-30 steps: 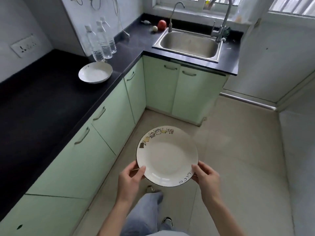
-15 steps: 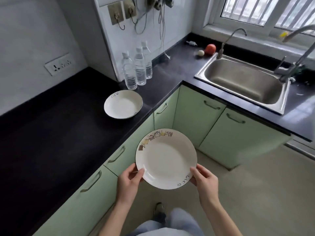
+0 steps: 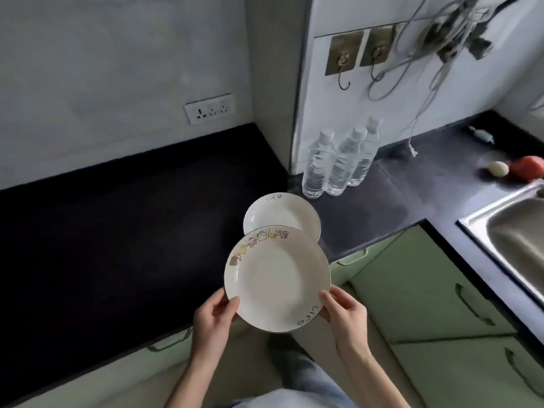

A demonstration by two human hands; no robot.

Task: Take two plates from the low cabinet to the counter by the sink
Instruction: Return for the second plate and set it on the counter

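Observation:
I hold a white plate with small cartoon figures on its far rim, level above the front edge of the black counter. My left hand grips its near-left rim, my right hand its near-right rim. A second white plate lies on the counter just beyond, its near edge hidden under the held plate. The steel sink is at the right.
Three water bottles stand behind the resting plate against a white pillar. A pale ball and a red fruit lie near the sink's corner. Wall hooks and hanging cables are above. Green cabinet doors run below the counter.
I have stepped closer to the counter and the view has swung left. The held plate now overlaps the near edge of the plate on the counter; both hands keep the same grip.

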